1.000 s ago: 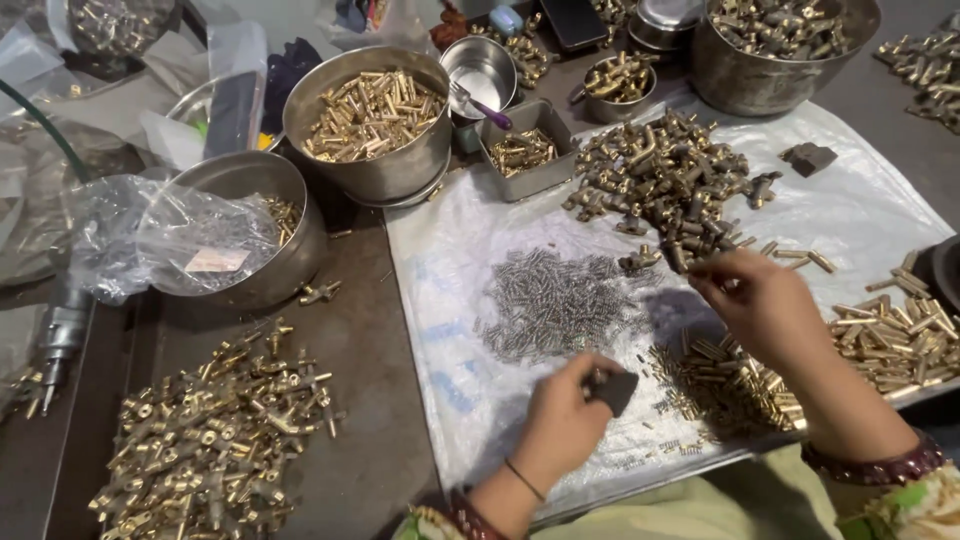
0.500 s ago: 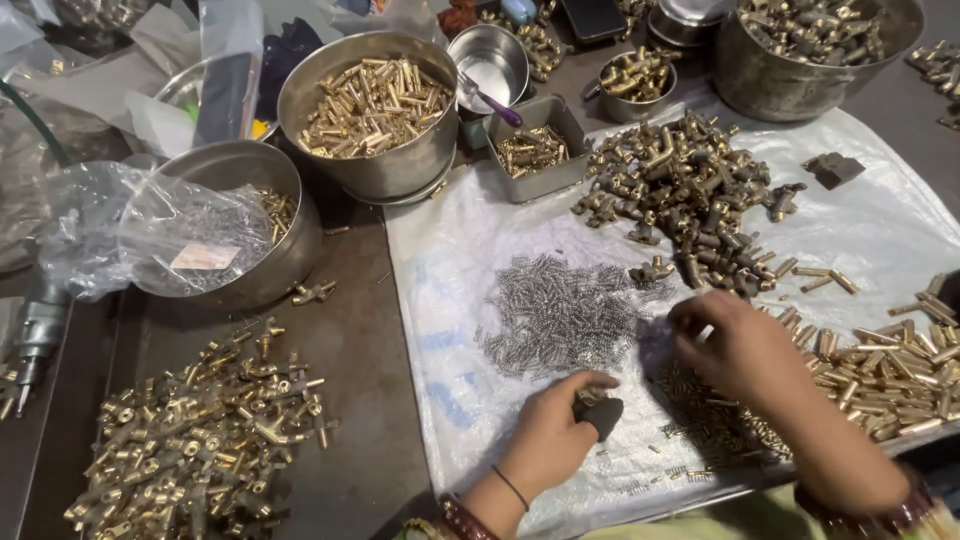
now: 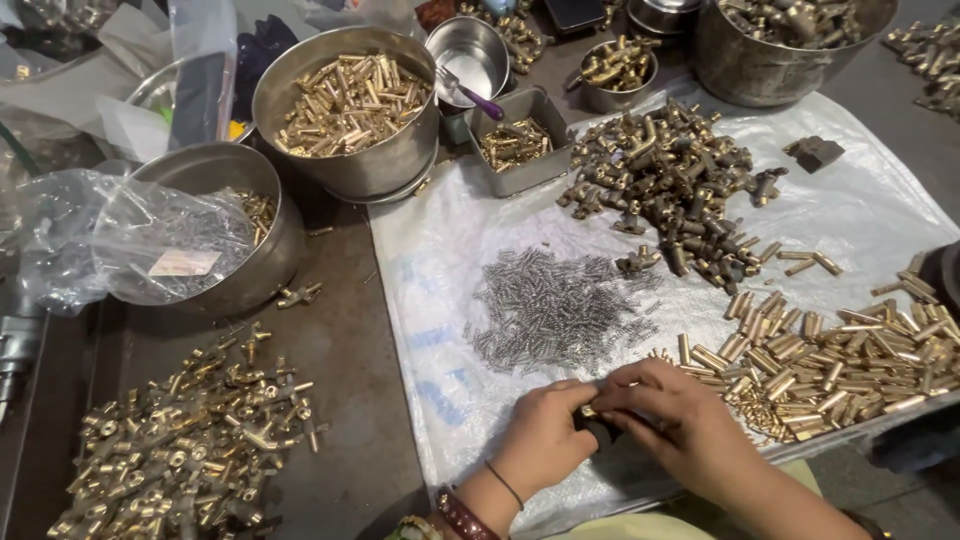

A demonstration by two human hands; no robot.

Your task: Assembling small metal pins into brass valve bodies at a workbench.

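- The left hand (image 3: pixel 545 440) is closing its fingers around a small dark block-shaped holder (image 3: pixel 603 432), pinning it against the clear plastic sheet (image 3: pixel 440 260).
- The right hand (image 3: pixel 675 420) is meeting it from the right, fingertips pinching a small brass fitting (image 3: pixel 588 411) at the block's top; both hands are touching here.
- The pile of thin grey steel springs (image 3: pixel 555 310) is lying just ahead of the 2 hands, nearer the left.
- The heap of short brass tubes (image 3: pixel 850 355) is lying right of the right hand, long axes mostly pointing sideways.
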